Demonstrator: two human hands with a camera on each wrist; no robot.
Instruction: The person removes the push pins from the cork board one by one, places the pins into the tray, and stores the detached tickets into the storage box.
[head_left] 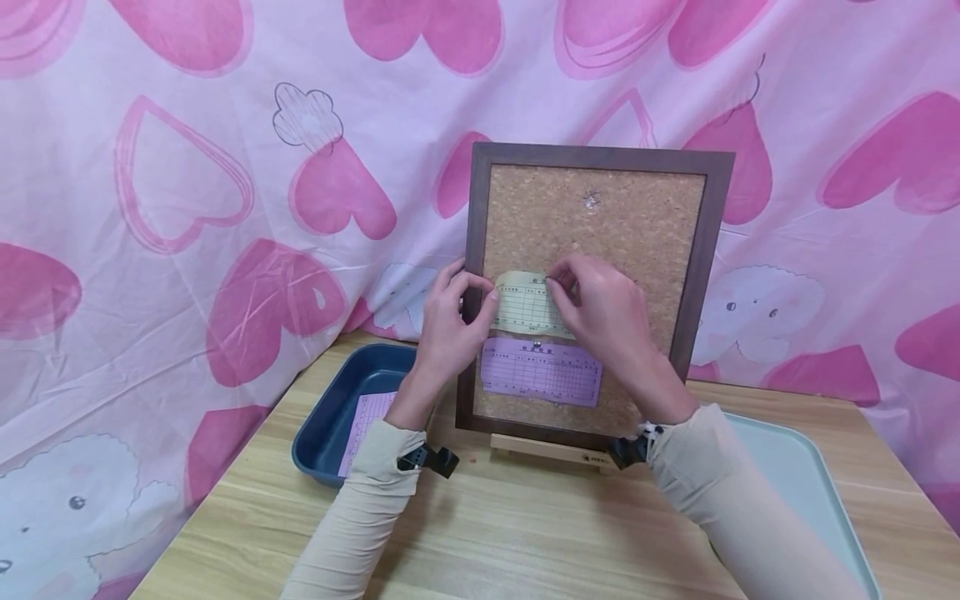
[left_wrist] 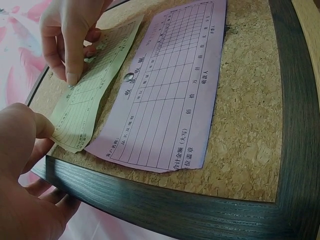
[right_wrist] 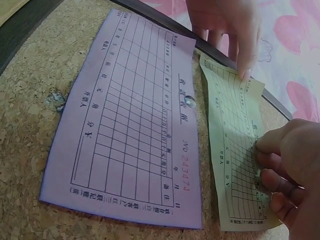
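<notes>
A corkboard [head_left: 600,237] in a dark wooden frame leans upright on a small easel. Against its cork lies a pale yellow receipt slip [head_left: 521,310], just above a purple receipt slip [head_left: 540,375]. My left hand [head_left: 453,321] pinches the yellow slip's left end, with its other fingers at the frame's edge. At the yellow slip's top edge, my right hand [head_left: 603,304] has thumb and index finger together over a small shiny pushpin [left_wrist: 71,86], mostly hidden by the fingertips. Another pushpin [left_wrist: 128,77] stands in the purple slip's top middle.
To the left, a dark blue tray [head_left: 318,417] holds a pink slip [head_left: 367,425]. A pale green tray [head_left: 795,454] lies right, partly behind the right sleeve. A shiny cluster [head_left: 591,200] sits high on the cork. The easel's wooden ledge [head_left: 540,447] stands on the table [head_left: 525,533]; a heart-patterned curtain [head_left: 300,200] hangs behind.
</notes>
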